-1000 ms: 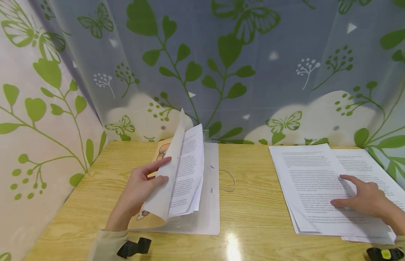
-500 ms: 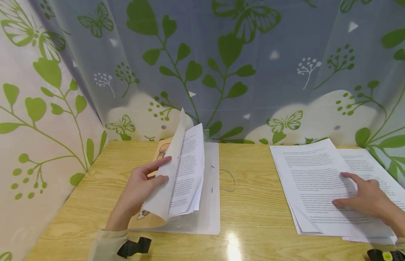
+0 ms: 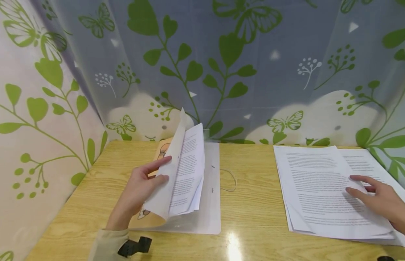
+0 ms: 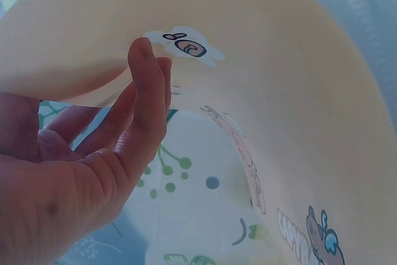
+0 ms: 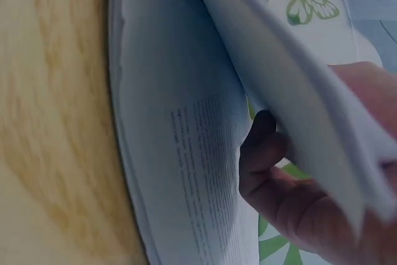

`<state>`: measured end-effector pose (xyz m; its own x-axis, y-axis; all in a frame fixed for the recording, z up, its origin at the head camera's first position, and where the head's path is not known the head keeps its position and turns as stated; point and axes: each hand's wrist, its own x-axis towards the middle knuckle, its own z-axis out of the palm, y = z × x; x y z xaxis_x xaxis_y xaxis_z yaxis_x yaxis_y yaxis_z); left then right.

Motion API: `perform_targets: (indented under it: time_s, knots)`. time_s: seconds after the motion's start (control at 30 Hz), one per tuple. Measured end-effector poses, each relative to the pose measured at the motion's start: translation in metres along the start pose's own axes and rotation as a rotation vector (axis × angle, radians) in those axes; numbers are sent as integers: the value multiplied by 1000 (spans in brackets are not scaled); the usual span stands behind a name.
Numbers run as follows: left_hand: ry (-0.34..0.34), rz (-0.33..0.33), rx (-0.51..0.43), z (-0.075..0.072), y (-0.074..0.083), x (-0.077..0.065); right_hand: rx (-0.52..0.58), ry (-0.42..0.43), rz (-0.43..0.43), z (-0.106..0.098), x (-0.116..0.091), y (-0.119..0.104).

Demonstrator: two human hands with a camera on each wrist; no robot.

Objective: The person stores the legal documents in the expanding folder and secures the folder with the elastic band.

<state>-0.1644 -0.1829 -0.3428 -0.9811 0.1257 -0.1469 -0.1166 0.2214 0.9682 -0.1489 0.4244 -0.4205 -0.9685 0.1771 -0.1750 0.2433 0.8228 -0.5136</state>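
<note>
My left hand (image 3: 140,188) pinches the raised front cover (image 3: 158,204) of a folder, thumb on its white inner side. The cover's cream outer side (image 4: 298,79) carries cartoon animals and bends over the fingers in the left wrist view. Printed pages (image 3: 187,174) stand fanned beside it, above the folder's translucent back cover (image 3: 210,217). Away to the right, my right hand (image 3: 383,199) grips the right edge of printed sheets (image 3: 310,181). In the right wrist view these lifted sheets (image 5: 279,72) arch up from the lower pages (image 5: 161,122), with curled fingers beneath them.
More printed paper (image 3: 359,165) lies under and behind the right-hand sheets, near the table's right edge. A thin loop of cord (image 3: 236,181) extends from the folder onto the wooden table (image 3: 251,203). A patterned curtain (image 3: 202,65) borders the table's back and sides.
My right hand has shifted slightly right, its thumb and forefinger closer together. The top sheets' far edge has lowered and their upper corner moved right. My left hand and the folder stay put.
</note>
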Motion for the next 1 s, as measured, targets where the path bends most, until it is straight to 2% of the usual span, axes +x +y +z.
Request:
perform_targets:
  time_s: [0.23,0.37,0.47,0.63,1.0]
  knots:
    - [1,7,-9,0,0,1,186,-27,60,-1,1,19]
    - [-1,7,-10,0,0,1,257,-48,95,-1,3,27]
    - [2,0,-8,0,0,1,267,-57,106,2,3,28]
    - [3,0,-3,0,0,1,269,-48,75,4,0,29]
    - [-2,18,-10,-1,1,-2,324,19,27,14,-9,29]
